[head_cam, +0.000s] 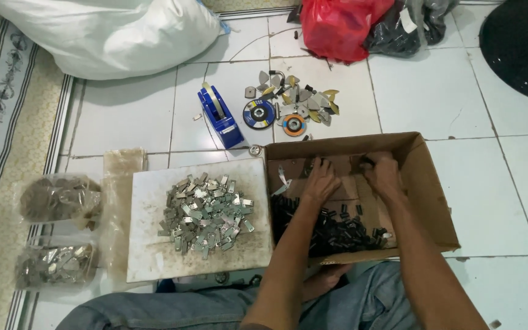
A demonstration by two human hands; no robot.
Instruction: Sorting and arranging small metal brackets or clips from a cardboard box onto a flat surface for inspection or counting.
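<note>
A home floor used as a workshop: white tiles (435, 91), patterned carpet (7, 122), grinding discs (259, 113), heaped metal clips (206, 214).

Bright, even overhead light (soft shadows only), mild glare on white floor tiles (490, 183), slightly soft focus.

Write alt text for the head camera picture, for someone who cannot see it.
Seen from above, a person's left hand and right hand reach into a cardboard box holding small dark pieces on a white tiled floor. Beside it, a white board carries a pile of small metal pieces.
</note>
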